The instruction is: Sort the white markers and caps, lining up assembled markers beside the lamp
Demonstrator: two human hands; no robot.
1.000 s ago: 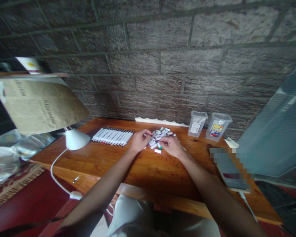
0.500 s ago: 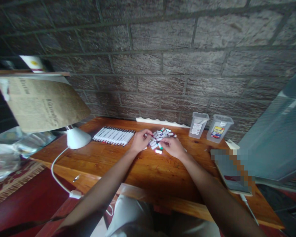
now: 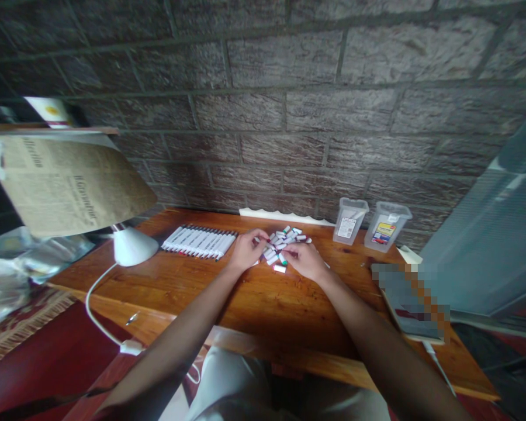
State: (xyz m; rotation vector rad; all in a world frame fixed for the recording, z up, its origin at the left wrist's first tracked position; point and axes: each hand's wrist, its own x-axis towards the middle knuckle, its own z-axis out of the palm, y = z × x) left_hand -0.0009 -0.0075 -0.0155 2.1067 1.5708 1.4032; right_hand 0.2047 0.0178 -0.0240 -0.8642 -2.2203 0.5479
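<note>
A loose pile of short white marker caps (image 3: pixel 279 269) with coloured ends lies on the wooden desk. At the pile's left side is my left hand (image 3: pixel 246 250), thumb and fingers pinched on a small cap with a dark red end. From the right, my right hand (image 3: pixel 305 259) reaches in with its fingertips pressed together among the caps. What those fingertips hold, if anything, is too small to make out. The two hands are a short way apart. Left of them, white markers (image 3: pixel 199 242) lie side by side in a neat row.
A lamp (image 3: pixel 134 247) with a newsprint shade stands at the desk's left end. Two clear plastic containers (image 3: pixel 349 221) are at the back right. A tablet-like device (image 3: pixel 414 327) with a cable lies at the right. A white wavy-edged strip (image 3: pixel 284 217) runs along the brick wall.
The whole view has shifted slightly. Both hands stay over the pile in nearly the same pose, fingertips still pinched.
</note>
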